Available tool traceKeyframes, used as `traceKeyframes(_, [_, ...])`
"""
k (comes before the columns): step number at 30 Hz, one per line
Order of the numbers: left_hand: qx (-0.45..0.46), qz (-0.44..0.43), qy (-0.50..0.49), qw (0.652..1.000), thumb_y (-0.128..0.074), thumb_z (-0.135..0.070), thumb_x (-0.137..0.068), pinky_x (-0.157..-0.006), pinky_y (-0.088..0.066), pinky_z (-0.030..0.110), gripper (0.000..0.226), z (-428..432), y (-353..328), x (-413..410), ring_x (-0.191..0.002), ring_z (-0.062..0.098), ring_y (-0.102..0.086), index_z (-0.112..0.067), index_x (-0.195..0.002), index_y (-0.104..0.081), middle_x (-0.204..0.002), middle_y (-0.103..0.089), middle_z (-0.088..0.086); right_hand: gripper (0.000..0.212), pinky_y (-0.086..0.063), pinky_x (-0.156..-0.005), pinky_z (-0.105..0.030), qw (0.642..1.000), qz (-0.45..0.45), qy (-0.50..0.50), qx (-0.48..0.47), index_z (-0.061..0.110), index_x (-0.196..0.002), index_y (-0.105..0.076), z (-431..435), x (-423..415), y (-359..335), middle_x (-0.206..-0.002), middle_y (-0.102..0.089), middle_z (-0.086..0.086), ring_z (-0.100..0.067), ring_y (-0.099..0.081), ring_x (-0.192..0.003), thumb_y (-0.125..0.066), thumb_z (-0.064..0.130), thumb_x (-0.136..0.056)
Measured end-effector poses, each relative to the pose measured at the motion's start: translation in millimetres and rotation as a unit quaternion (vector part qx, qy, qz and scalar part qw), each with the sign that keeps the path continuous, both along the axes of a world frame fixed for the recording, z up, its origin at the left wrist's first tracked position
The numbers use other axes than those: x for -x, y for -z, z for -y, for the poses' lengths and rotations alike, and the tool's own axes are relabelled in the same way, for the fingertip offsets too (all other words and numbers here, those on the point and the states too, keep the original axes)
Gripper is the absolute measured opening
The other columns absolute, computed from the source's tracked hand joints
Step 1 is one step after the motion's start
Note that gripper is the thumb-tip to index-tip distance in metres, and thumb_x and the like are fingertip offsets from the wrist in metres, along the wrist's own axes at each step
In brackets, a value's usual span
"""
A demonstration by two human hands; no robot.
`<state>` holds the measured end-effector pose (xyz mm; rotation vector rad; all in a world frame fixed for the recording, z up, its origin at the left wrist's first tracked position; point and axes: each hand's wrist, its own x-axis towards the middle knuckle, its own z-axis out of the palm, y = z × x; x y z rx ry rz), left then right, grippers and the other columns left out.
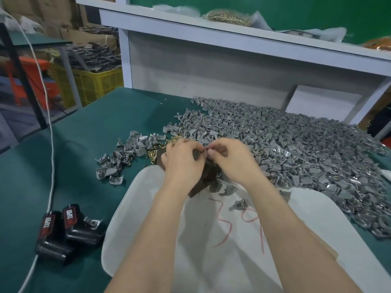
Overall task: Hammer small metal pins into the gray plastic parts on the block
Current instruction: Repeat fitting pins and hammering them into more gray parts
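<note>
Pinching together over the block [208, 176], left hand [182, 163] and right hand [232, 163] grip a tiny piece [204, 150]; seating it upright before hammering probably matters most

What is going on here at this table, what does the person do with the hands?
A person works at a green table. The left hand and the right hand meet above a dark block and pinch a small piece between their fingertips; what it is I cannot tell. A big heap of gray parts lies to the right, brass pins to the left.
</note>
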<state>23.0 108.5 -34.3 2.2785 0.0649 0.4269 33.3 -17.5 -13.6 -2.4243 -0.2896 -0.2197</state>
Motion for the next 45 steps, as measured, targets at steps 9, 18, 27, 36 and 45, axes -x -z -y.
traceKeyframes(9, [0.471,0.155,-0.193,0.847,-0.049,-0.012,-0.092,-0.090,-0.043,0.030,0.023,-26,-17,3,-0.100,0.018,-0.051,-0.035,-0.093,-0.052,-0.118,-0.050,0.006,0.070,-0.018,-0.115,-0.049,0.978,0.021,0.194,0.069,0.034,-0.149,-0.014,-17,-49,-13,-0.156,-0.015,-0.011,-0.031,-0.017,-0.142,-0.055,0.033,-0.092])
traceKeyframes(18, [0.601,0.221,-0.297,0.708,-0.041,-0.004,-0.092,-0.050,-0.035,0.002,0.023,-53,-18,-1,-0.051,-0.019,-0.047,-0.016,-0.110,-0.049,-0.085,-0.045,-0.013,0.033,-0.041,-0.095,-0.039,0.949,0.029,-0.163,0.270,0.023,-0.120,-0.060,-153,-58,12,-0.123,-0.060,-0.008,-0.029,-0.054,-0.114,-0.055,0.016,-0.088])
traceKeyframes(27, [0.603,0.172,-0.281,0.727,-0.046,-0.011,-0.091,-0.056,-0.037,-0.001,0.021,-52,-12,-6,-0.086,-0.001,-0.050,-0.026,-0.105,-0.050,-0.107,-0.048,-0.011,0.017,-0.045,-0.084,-0.036,0.982,0.045,-0.121,0.137,0.011,-0.102,-0.060,-154,-63,19,-0.103,-0.058,-0.010,-0.029,-0.057,-0.094,-0.055,0.021,-0.089])
traceKeyframes(36, [0.560,0.106,-0.109,0.814,-0.055,-0.022,-0.095,-0.081,-0.050,0.022,0.012,-34,-15,-3,-0.090,0.006,-0.064,-0.023,-0.102,-0.065,-0.096,-0.068,-0.005,0.010,-0.047,-0.075,-0.022,0.982,0.090,-0.120,-0.114,0.019,-0.083,-0.068,-100,-30,-21,-0.083,-0.064,0.003,-0.013,-0.059,-0.078,-0.063,0.011,-0.084])
traceKeyframes(45, [0.582,0.165,-0.144,0.783,-0.061,-0.005,-0.088,-0.074,-0.050,0.011,0.015,-36,-20,0,-0.080,-0.003,-0.064,-0.015,-0.099,-0.064,-0.089,-0.066,-0.007,0.023,-0.048,-0.091,-0.034,0.995,0.043,-0.053,-0.069,0.018,-0.105,-0.066,-97,-41,-10,-0.103,-0.068,0.000,-0.017,-0.062,-0.100,-0.051,0.010,-0.089])
